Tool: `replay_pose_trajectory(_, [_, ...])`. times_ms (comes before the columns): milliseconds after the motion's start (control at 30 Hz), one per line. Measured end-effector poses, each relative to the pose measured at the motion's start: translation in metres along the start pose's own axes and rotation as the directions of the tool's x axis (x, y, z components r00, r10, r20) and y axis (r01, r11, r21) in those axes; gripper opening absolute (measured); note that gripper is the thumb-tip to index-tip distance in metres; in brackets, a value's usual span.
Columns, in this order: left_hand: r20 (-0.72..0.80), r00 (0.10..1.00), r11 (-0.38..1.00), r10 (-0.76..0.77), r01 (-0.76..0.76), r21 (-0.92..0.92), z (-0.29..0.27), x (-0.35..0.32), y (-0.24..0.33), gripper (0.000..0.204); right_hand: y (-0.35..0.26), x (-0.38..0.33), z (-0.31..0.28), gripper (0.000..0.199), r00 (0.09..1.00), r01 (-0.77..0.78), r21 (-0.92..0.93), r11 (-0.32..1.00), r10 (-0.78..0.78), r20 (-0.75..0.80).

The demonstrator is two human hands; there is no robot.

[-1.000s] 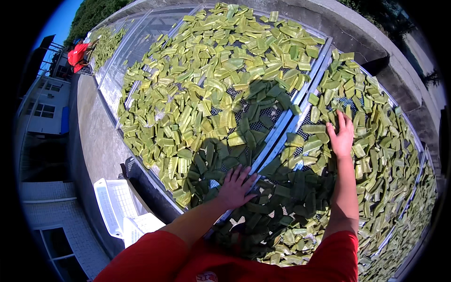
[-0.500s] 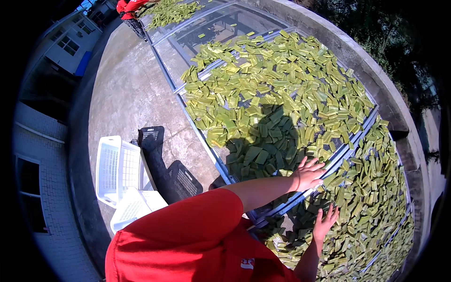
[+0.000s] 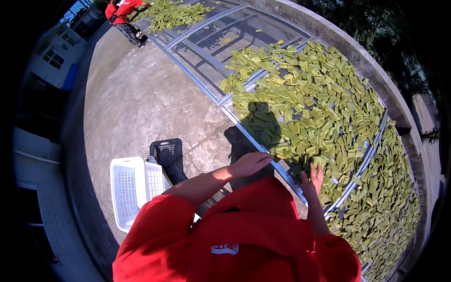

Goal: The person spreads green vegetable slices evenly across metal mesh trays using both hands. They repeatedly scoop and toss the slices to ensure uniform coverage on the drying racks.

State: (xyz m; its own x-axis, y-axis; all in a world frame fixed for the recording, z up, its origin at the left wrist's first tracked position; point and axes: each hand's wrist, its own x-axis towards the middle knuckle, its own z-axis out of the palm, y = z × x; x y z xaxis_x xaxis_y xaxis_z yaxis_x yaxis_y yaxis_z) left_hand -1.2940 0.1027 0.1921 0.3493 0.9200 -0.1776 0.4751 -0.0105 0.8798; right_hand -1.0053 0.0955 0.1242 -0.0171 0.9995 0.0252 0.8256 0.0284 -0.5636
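Flat, cut green pieces (image 3: 324,108) of some plant lie spread over a mesh rack with a pale metal frame (image 3: 245,133). My left hand (image 3: 253,163) is stretched out by the rack's left edge, fingers straight and holding nothing. Over that edge, close to the green pieces, my right hand (image 3: 314,179) has its fingers raised and apart, with nothing visible in it. Whether its fingertips touch any pieces, I cannot tell. My shadow falls across the pieces and the frame. Both forearms come out of red sleeves.
White plastic baskets (image 3: 128,191) stand on the concrete floor (image 3: 145,94) at the left, partly hidden by my arm. Far off, people in red tops (image 3: 123,16) stand beside another heap of green pieces (image 3: 176,15). A low concrete wall (image 3: 357,51) curves behind the rack.
My left hand has moved left, from over the rack's crossing rail to its outer edge. My right hand has left the right-hand section for that edge too. The whole view has shifted.
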Motion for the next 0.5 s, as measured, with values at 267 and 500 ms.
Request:
replay_pose_trajectory(267, [-0.421, 0.841, 0.919, -0.34, 0.203, -0.337, -0.184, -0.108, -0.111, 0.033, -0.119, 0.151, 0.13, 0.065, 0.973, 0.194, -0.056, 0.979, -0.185, 0.137])
replay_pose_trajectory(500, [-0.634, 0.373, 0.73, -0.677, 0.451, -0.514, -0.32, -0.227, -0.182, 0.035, -0.237, 0.328, 0.259, 0.077, 0.993, 0.073, -0.13, 0.989, -0.06, 0.098])
